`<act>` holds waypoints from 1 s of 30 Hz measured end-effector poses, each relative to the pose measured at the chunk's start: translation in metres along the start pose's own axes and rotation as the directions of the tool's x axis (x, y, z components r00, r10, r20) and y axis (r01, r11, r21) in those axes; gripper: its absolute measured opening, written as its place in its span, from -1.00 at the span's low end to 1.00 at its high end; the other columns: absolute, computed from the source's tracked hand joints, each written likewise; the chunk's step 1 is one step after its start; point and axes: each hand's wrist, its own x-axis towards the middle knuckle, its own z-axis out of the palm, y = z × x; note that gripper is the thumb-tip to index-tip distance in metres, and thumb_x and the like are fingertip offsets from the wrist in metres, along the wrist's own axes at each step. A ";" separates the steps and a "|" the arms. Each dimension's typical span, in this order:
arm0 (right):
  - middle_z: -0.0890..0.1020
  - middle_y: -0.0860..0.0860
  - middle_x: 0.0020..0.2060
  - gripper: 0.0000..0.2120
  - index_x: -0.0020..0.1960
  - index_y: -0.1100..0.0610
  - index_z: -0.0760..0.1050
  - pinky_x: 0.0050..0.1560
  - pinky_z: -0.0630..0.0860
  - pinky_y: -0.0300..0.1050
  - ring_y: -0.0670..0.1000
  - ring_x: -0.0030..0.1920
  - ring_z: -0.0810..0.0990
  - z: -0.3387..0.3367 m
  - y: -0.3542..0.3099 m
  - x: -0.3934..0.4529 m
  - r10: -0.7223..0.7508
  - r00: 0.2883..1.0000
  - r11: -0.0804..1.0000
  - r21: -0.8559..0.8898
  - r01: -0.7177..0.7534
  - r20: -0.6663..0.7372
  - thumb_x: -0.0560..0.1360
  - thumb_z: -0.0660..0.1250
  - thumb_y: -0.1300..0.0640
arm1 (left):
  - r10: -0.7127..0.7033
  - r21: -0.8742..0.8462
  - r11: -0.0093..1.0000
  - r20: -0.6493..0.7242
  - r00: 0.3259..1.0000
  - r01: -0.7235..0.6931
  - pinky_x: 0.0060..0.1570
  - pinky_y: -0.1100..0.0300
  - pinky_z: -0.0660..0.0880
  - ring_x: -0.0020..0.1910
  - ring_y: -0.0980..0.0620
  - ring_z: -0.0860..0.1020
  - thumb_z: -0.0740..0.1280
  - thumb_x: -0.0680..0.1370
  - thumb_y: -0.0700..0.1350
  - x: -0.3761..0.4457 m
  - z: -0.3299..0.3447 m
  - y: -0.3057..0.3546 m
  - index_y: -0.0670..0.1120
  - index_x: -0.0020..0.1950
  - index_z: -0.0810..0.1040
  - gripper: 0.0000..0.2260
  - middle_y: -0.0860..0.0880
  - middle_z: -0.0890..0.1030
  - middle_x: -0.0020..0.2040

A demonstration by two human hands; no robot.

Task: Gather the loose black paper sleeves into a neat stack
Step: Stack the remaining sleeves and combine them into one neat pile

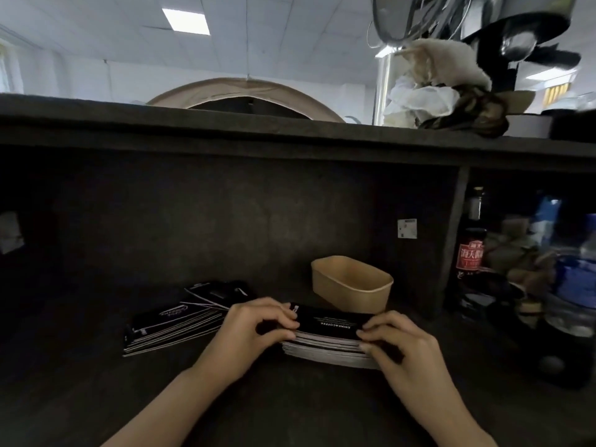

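1. Out past my left hand, a fanned pile of loose sleeves (175, 322) lies on the dark surface (290, 398), edges splayed and not squared. I judge them light, thin, stiff card, flat and likely to slide over each other, so they would shift at a careless nudge.
2. My left hand (248, 330) curls around the left end of the stack of sleeves (329, 338), fingers over the top, thumb towards the near side.
3. The stack sits between my two hands, resting on the surface. Its top sleeve is black with white print, and pale cut edges show down the near face, a little stepped towards the bottom.
4. I judge the best hold is at the two short ends, squeezing inward and tapping the long edge down; pinching the middle would bow the card.
5. My right hand (400, 346) grips the right end, fingertips hooked on the near corner.
6. Beyond my right hand stands an open kraft paper tub (351, 285), near the stack; whether they touch I cannot tell.
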 end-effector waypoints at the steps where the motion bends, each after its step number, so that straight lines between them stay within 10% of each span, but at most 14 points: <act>1: 0.53 -0.31 -0.05 -0.77 -0.01 -0.10 0.65 0.14 0.48 -0.26 -0.24 0.09 0.52 0.000 -0.001 -0.001 0.004 1.000 1.000 -0.019 -0.004 0.001 0.39 0.50 0.16 | -0.001 0.010 1.000 0.004 1.000 0.001 0.24 0.43 0.40 0.16 0.34 0.54 0.50 0.39 -0.12 -0.001 0.001 0.001 0.18 -0.09 0.65 -0.80 0.22 0.63 0.02; 11: 0.45 -0.07 0.05 -0.73 0.04 0.03 0.54 -0.01 0.42 -0.26 -0.10 0.02 0.43 -0.005 -0.044 -0.008 -0.223 0.975 0.904 -0.370 0.214 0.018 0.36 0.44 0.12 | 0.046 0.293 0.956 -0.149 0.988 0.000 0.18 0.40 0.35 0.13 0.26 0.46 0.30 0.56 -0.04 -0.028 -0.050 0.010 0.11 0.13 0.55 -0.84 0.22 0.47 0.06; 17: 0.45 -0.03 0.07 -0.81 0.08 0.03 0.50 0.03 0.45 -0.15 -0.05 0.04 0.45 0.061 -0.127 0.015 -0.397 0.834 0.800 -0.301 0.520 0.383 0.50 0.22 0.06 | -0.090 0.582 0.796 -0.158 0.983 0.166 0.04 0.04 0.54 0.00 0.16 0.48 0.37 0.51 -0.14 -0.098 -0.132 -0.032 0.11 0.12 0.54 -0.78 0.17 0.47 0.04; 26: 0.13 0.13 0.54 -0.29 0.55 0.16 0.06 0.54 -0.01 0.03 0.08 0.55 0.05 0.187 -0.150 0.077 0.009 0.841 0.922 -0.330 0.203 0.541 0.57 0.09 -0.25 | -0.346 0.443 0.804 -0.194 0.918 0.396 0.15 -0.02 0.50 0.06 0.15 0.50 0.35 0.51 -0.11 -0.140 -0.169 -0.064 0.18 0.02 0.49 -0.81 0.19 0.42 0.04; 30: 0.27 0.08 0.50 -0.33 0.56 0.10 0.04 0.53 0.03 0.01 0.08 0.51 0.20 0.187 -0.144 0.076 0.120 0.789 0.959 -0.275 0.064 0.602 0.59 0.08 -0.23 | -0.394 0.390 0.817 -0.160 0.905 0.424 0.20 -0.04 0.47 0.12 0.15 0.49 0.34 0.53 -0.04 -0.136 -0.170 -0.071 0.21 0.08 0.47 -0.82 0.18 0.42 0.09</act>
